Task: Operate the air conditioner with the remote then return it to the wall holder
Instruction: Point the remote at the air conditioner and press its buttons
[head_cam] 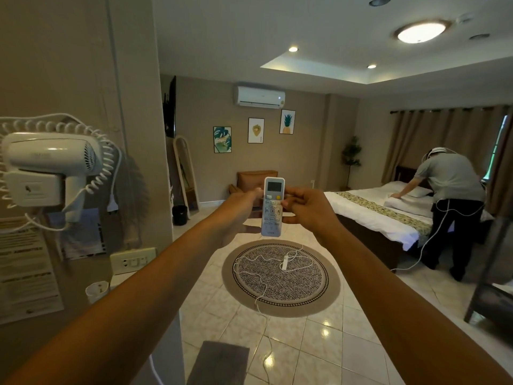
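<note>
A white remote (272,207) with a small screen and a yellow button stands upright in front of me at arm's length. My left hand (241,212) grips it from the left and behind. My right hand (308,208) touches its right side, the thumb resting on the upper buttons. The white air conditioner (261,96) hangs high on the far wall, above and beyond the remote. No wall holder for the remote shows in this view.
A wall-mounted hair dryer (52,159) with a coiled cord hangs on the left, above a socket (133,259). A round rug (280,279) with a white cable lies on the tiled floor. A person (449,207) bends over the bed (388,215) at right.
</note>
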